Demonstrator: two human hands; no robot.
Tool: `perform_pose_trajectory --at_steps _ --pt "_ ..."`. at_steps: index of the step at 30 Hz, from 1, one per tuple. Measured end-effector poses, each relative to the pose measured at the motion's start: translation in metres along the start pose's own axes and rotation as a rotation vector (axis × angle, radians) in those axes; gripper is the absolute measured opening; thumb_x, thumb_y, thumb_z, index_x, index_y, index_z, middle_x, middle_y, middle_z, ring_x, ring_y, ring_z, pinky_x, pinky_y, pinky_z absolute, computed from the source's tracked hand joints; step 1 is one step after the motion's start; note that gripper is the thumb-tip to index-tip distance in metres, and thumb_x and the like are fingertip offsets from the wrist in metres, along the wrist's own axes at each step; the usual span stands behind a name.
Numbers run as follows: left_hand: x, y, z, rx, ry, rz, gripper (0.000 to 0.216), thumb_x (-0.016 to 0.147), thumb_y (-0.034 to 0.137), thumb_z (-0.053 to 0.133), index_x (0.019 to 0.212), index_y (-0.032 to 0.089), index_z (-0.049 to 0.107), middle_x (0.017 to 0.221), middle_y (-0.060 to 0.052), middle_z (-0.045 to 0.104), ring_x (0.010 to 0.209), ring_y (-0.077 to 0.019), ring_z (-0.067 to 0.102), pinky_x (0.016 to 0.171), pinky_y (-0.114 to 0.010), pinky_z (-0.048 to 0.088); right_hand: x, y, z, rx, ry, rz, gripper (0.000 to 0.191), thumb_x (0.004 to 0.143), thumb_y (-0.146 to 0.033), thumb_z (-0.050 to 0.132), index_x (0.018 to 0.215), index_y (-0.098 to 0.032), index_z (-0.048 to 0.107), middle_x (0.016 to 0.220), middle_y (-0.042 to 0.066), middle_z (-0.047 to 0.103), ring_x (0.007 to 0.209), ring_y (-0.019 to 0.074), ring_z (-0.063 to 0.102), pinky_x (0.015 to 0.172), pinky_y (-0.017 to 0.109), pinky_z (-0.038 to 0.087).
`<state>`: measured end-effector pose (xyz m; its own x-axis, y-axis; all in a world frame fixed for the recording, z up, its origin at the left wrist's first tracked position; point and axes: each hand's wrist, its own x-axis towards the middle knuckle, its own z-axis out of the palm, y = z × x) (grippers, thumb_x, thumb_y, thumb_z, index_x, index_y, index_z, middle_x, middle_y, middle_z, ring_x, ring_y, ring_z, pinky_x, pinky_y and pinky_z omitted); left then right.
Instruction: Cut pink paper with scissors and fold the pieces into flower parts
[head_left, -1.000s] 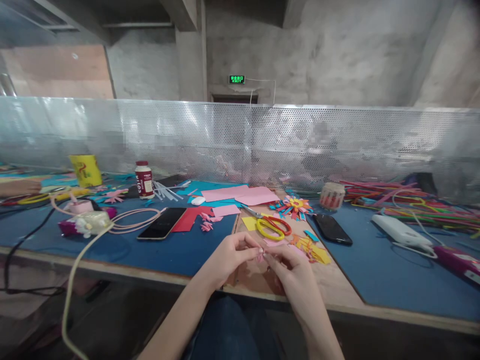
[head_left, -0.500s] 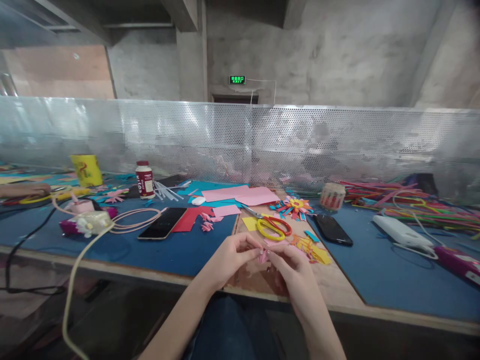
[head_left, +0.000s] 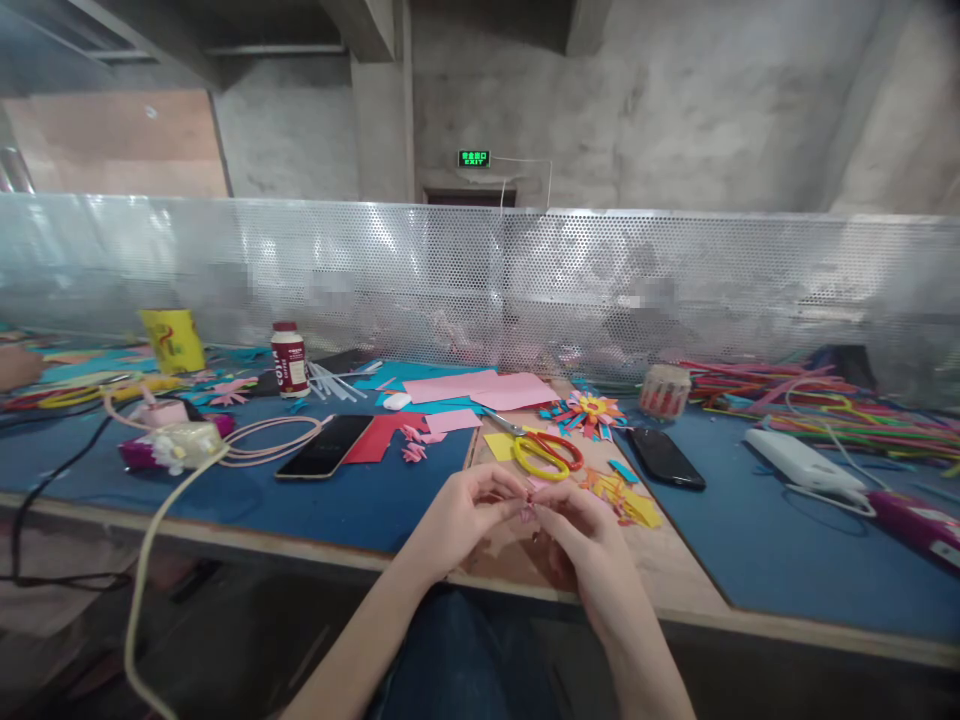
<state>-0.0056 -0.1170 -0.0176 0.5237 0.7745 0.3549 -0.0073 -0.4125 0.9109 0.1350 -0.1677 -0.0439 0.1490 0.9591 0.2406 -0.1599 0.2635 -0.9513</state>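
Observation:
Between my fingertips is a small piece of folded pink paper [head_left: 528, 513], mostly hidden by the fingers. My left hand [head_left: 471, 510] pinches it from the left, while my right hand [head_left: 581, 525] pinches it from the right. Both hands are held low over the bare wooden strip of the table. Just beyond them lie scissors [head_left: 541, 455] with red and yellow handles. Yellow and orange paper scraps [head_left: 622, 497] are scattered to the right of my right hand. Cut pink paper pieces [head_left: 413, 445] rest on the blue surface beyond my left hand.
Pink sheets [head_left: 480, 388] lie at the back, near a multicoloured paper flower [head_left: 590, 412]. A phone [head_left: 324, 447] is at left, another phone [head_left: 666, 458] at right. A bottle [head_left: 290, 360], a yellow container [head_left: 173, 341] and cables stand or lie left. Another person's hand [head_left: 19, 368] shows far left.
My fingers have shifted slightly around the pink paper, which now shows less between them. At far left the other person's hand has moved left, mostly out of view.

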Motion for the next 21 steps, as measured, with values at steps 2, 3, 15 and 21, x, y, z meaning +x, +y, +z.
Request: perform_pose_trajectory --at_steps 2,3,15,21 --pt "-0.0003 0.0001 0.0007 0.012 0.008 0.021 0.013 0.074 0.026 0.061 0.079 0.015 0.063 0.085 -0.005 0.065 0.08 -0.0167 0.059 0.076 -0.027 0.045 0.0002 -0.0004 -0.0004 0.001 -0.002 0.0 0.021 0.07 -0.037 0.063 0.077 -0.018 0.056 0.042 -0.008 0.044 0.033 0.0054 0.031 0.036 0.019 0.023" --pt "-0.0006 0.0002 0.0009 0.019 0.011 0.03 0.013 0.074 0.026 0.061 0.08 0.015 0.063 0.084 -0.005 0.065 0.081 -0.0168 0.06 0.076 -0.027 0.045 0.0002 -0.0007 -0.0008 0.001 -0.001 0.003 0.022 0.069 -0.037 0.063 0.077 -0.018 0.056 0.043 -0.007 0.045 0.034 0.0056 0.032 0.037 0.019 0.023" --pt "-0.0036 -0.0038 0.001 0.126 0.074 0.091 0.013 0.073 0.029 0.064 0.077 0.017 0.065 0.082 -0.004 0.067 0.081 -0.0173 0.06 0.08 -0.027 0.045 -0.0003 -0.0016 -0.0057 -0.055 -0.033 -0.046 0.022 0.07 -0.037 0.064 0.075 -0.017 0.056 0.066 -0.002 0.053 0.044 0.0057 0.036 0.04 0.019 0.024" --pt "-0.0031 -0.0025 0.0012 0.011 0.034 0.061 0.013 0.071 0.027 0.065 0.078 0.016 0.063 0.086 -0.005 0.066 0.084 -0.0177 0.06 0.08 -0.028 0.046 -0.001 -0.0001 -0.0086 -0.093 -0.039 -0.103 0.018 0.071 -0.035 0.063 0.075 -0.018 0.058 0.072 0.0 0.055 0.053 0.0083 0.043 0.045 0.019 0.03"
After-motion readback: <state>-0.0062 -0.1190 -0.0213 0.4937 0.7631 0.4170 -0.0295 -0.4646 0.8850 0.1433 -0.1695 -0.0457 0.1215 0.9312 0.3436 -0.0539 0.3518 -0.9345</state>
